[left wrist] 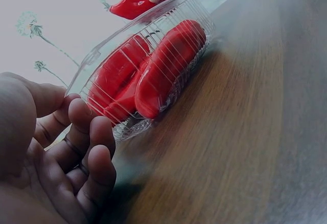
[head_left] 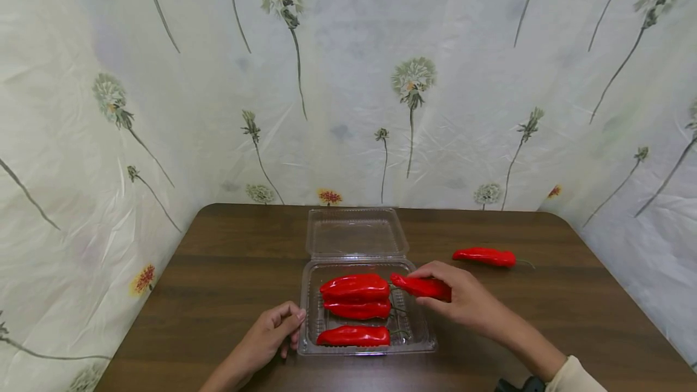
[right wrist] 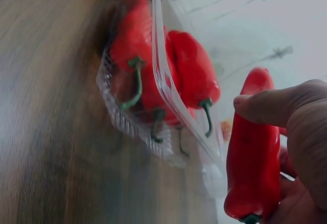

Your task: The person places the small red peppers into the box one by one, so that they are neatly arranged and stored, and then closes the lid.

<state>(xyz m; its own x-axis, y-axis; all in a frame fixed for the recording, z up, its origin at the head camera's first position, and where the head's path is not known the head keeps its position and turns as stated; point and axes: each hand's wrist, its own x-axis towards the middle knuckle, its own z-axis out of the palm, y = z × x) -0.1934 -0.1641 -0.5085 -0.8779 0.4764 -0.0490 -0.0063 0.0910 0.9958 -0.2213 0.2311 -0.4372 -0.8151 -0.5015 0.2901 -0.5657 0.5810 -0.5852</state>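
A clear plastic clamshell container [head_left: 422, 334] stands on the table with its lid [head_left: 356, 233] folded back. Several red peppers [head_left: 354, 336] with green stems lie inside it, some stacked against each other at the far side. My left hand [head_left: 274, 333] pinches the container's left rim between thumb and forefinger, the other fingers loosely bent below. Over the container's right edge, my right hand [head_left: 460, 292] grips another red pepper [right wrist: 253, 152], thumb on one side and fingers round the other. The tip of that pepper points left, toward those inside.
One more red pepper [head_left: 483, 256] lies on the brown wooden table [head_left: 239, 265], to the right of the lid. Behind the table hangs a pale curtain [head_left: 348, 77] printed with dandelions. A dark strap shows at the right wrist near a light sleeve [head_left: 574, 377].
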